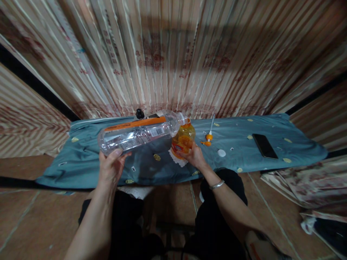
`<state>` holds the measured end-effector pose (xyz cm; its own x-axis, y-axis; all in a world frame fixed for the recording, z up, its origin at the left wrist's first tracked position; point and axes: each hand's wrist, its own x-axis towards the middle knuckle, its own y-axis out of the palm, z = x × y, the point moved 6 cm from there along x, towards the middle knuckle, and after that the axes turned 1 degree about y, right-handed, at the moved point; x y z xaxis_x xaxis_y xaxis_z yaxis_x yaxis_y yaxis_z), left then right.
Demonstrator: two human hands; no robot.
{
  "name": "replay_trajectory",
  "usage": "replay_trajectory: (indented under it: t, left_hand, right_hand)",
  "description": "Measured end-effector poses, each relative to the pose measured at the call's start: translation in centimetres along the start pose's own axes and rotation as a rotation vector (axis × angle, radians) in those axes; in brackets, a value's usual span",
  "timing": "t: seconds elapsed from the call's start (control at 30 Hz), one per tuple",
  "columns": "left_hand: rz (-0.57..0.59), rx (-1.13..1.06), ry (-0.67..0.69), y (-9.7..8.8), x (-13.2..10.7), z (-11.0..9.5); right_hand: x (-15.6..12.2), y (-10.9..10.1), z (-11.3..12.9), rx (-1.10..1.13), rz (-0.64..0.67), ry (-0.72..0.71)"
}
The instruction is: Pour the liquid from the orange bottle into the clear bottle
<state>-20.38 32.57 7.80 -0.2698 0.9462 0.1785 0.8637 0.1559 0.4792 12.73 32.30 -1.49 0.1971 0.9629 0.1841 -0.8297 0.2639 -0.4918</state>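
My left hand [110, 167] grips the base end of a large clear plastic bottle [138, 133] with an orange-striped label. The bottle lies almost level, its open neck touching the mouth of a small orange jar [183, 139]. My right hand [193, 155] is wrapped round the lower part of that jar, which stands on a white doily [177, 159] on the blue cloth [81, 159].
An orange pump top with a white tube [209, 136] and a white cap [221, 153] lie right of the jar. A black phone [265, 145] rests further right. A dark knob [140, 113] sits behind the bottle. Patterned curtains hang behind; tiled floor below.
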Motion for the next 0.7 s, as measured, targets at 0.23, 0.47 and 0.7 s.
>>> replay_trajectory:
  t: [0.23,0.47,0.7]
  left_hand:
    - [-0.041,-0.028,-0.023,0.06,-0.12,0.04]
    - [-0.016,-0.021,-0.014,0.25,-0.11,-0.14]
    - [-0.026,-0.027,-0.015,0.16,-0.08,-0.08]
  right_hand:
    - [0.03,-0.06,0.03,-0.011,-0.004,0.022]
    - [-0.02,0.19,-0.37,0.0,-0.002,0.001]
    - [0.06,0.44,-0.76,0.04,0.012,-0.027]
